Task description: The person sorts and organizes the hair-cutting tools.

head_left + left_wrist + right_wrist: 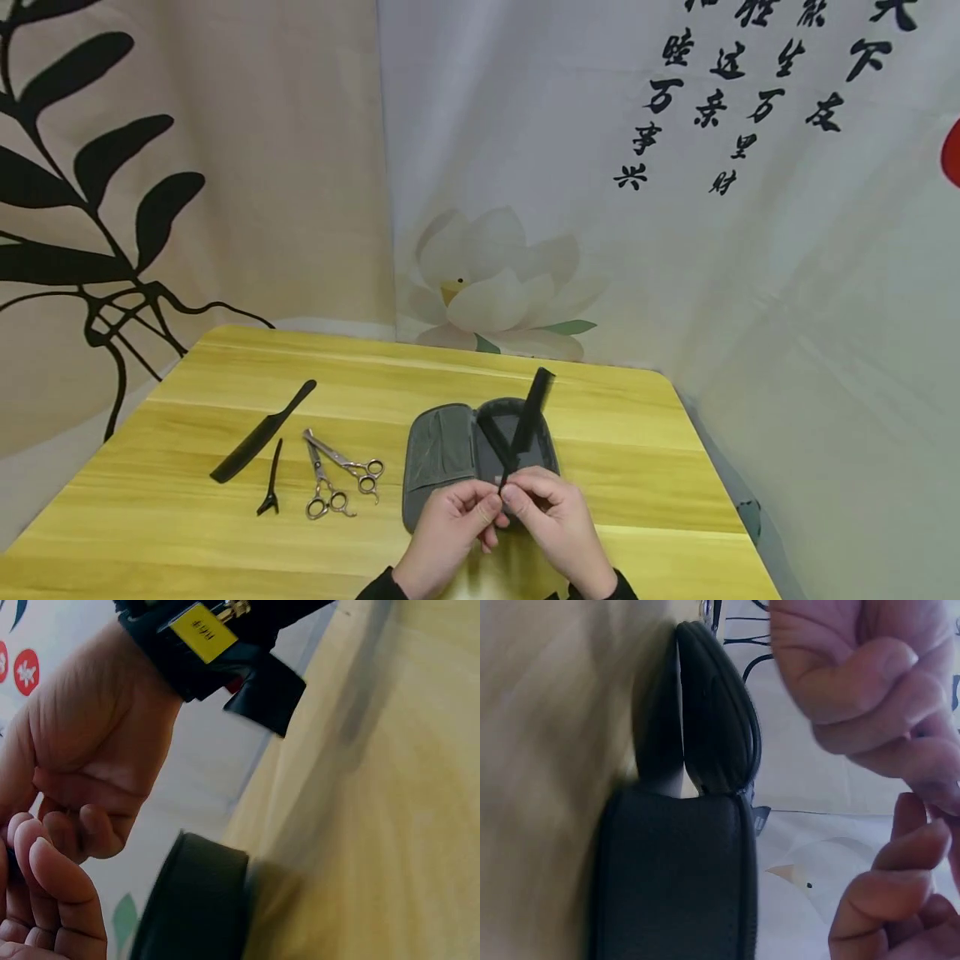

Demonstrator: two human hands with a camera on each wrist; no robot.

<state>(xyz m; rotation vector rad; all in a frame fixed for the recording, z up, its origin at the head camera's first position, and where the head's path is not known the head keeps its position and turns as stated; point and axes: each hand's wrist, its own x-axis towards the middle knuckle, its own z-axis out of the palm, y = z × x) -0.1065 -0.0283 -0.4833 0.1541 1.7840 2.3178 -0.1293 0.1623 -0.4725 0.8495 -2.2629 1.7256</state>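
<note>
Two flat black plastic combs (517, 433) are pinched together at their near ends, fanning apart in a V above the open grey zippered fabric case (442, 462) that lies flat on the yellow wooden table

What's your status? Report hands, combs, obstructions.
Left hand and right hand pinch two black combs above open grey case. Nothing in the way.
</note>
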